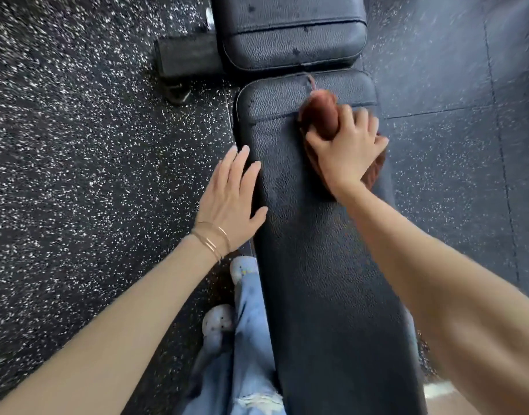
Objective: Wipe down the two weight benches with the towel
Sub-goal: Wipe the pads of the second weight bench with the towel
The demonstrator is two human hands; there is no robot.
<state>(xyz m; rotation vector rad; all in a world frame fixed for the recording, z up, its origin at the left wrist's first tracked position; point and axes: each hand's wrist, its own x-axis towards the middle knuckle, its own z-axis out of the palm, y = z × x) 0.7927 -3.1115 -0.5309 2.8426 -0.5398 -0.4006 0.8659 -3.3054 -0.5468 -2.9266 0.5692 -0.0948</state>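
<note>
A black padded weight bench [317, 250] runs from the bottom of the view up the middle, its long pad meeting a shorter pad [290, 40] at the top. My right hand [347, 148] presses a bunched rust-brown towel [321, 115] onto the far right part of the long pad. My left hand [230, 193] lies flat with fingers spread on the pad's left edge, holding nothing. Thin bracelets sit on the left wrist. Only this one bench is in view.
Speckled black rubber flooring [92, 145] spreads to the left, and plain dark floor tiles [452, 70] to the right. A black frame foot with a wheel [182, 67] juts out at upper left. My jeans and light shoes [242, 310] stand against the bench's left side.
</note>
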